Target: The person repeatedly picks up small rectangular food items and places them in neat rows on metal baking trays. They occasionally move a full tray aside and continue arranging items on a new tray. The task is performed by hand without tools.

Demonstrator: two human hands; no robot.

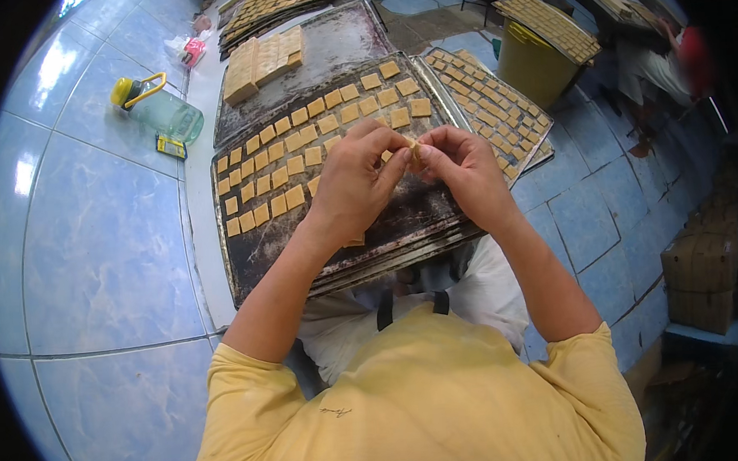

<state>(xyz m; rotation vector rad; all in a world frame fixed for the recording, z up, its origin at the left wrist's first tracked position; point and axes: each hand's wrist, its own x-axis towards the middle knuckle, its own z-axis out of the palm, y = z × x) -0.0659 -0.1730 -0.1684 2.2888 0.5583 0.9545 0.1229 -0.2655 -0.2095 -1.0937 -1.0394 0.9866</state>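
My left hand and my right hand meet over a dark metal baking tray. Between their fingertips they pinch a small tan piece of dough, partly hidden by the fingers. Rows of flat square dough pieces lie spaced out on the tray. Some of the squares are covered by my left hand. Beyond them, a block of stacked dough slabs rests on another metal tray.
A water bottle and a small yellow box are at the left. More filled trays stand at the right and far end. A yellow bin supports another tray. A person is at the upper right, near a cardboard box.
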